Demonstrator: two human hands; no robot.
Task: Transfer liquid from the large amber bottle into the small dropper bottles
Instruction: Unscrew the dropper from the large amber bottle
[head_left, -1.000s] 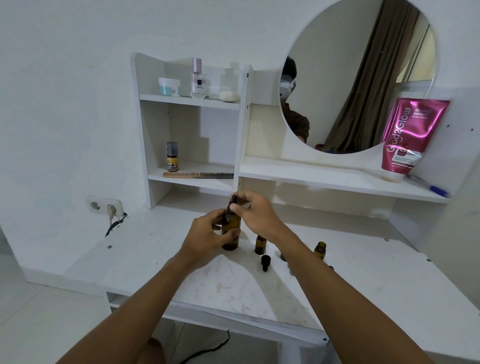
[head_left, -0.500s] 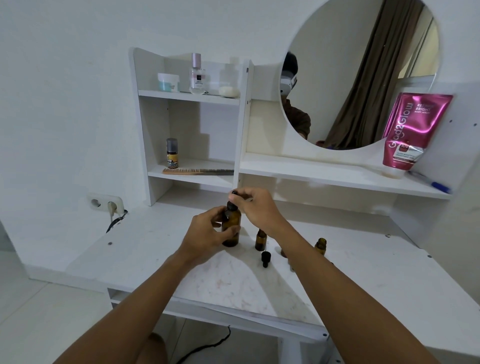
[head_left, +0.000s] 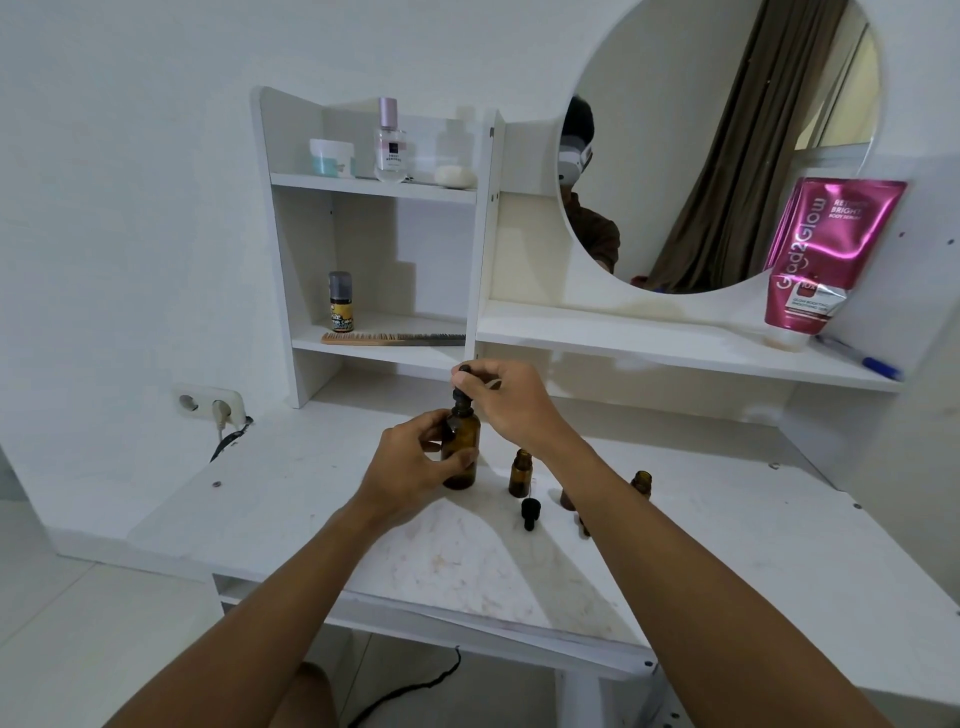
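While the large amber bottle (head_left: 461, 449) stood upright on the white tabletop (head_left: 311, 499), towards the back of it, my left hand (head_left: 415, 462) was wrapped round its body, thumb in front and fingers curled behind, clamped on the glass. My right hand (head_left: 511, 402) sat over the neck, its fingertips pinched together on the black dropper cap (head_left: 461, 387) at the bottle's mouth; whether that cap was seated or lifted I could not tell. Just to the right stood a small dropper bottle (head_left: 520, 474), uncapped and upright, and near its foot lay a loose black dropper top (head_left: 530, 512). A second small bottle (head_left: 642, 482) stood beyond my right forearm, partly hidden by it. Behind all this, a comb (head_left: 389, 339) lay on the lower shelf, and a pink tube (head_left: 821, 254) leaned beside the round mirror (head_left: 675, 130) with a blue pen (head_left: 862, 358) next to it
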